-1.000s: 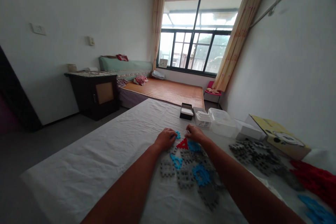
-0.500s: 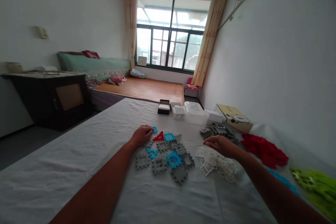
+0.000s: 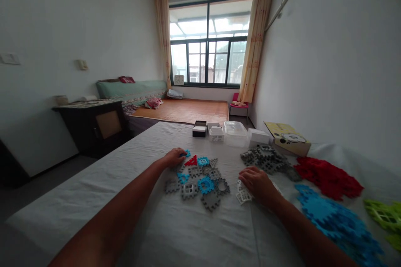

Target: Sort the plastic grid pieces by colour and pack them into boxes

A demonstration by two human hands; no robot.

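Note:
My left hand [image 3: 176,157] rests at the far left of a group of interlocking plastic building pieces, its fingers closed on a small blue building piece [image 3: 187,152]. My right hand [image 3: 257,181] lies on a pile of white window-shaped pieces [image 3: 243,195], fingers stretched over them, covering most of the pile. Between the hands, grey toothed pieces [image 3: 210,201], blue toothed pieces [image 3: 206,185] and a red triangle piece [image 3: 191,161] lie flat on the white cloth. Whether the grey and blue pieces are joined I cannot tell.
Beyond my right hand is a dark grey heap of pieces [image 3: 266,158]. Red [image 3: 328,177], blue [image 3: 335,217] and green [image 3: 384,216] heaps lie rightward. A black box [image 3: 199,129], a clear plastic tub [image 3: 234,134] and a yellow carton [image 3: 286,138] line the back.
My right hand has come down from above the white pieces onto them. My left hand stays at the blue piece. The view has shifted, showing more of the blue heap.

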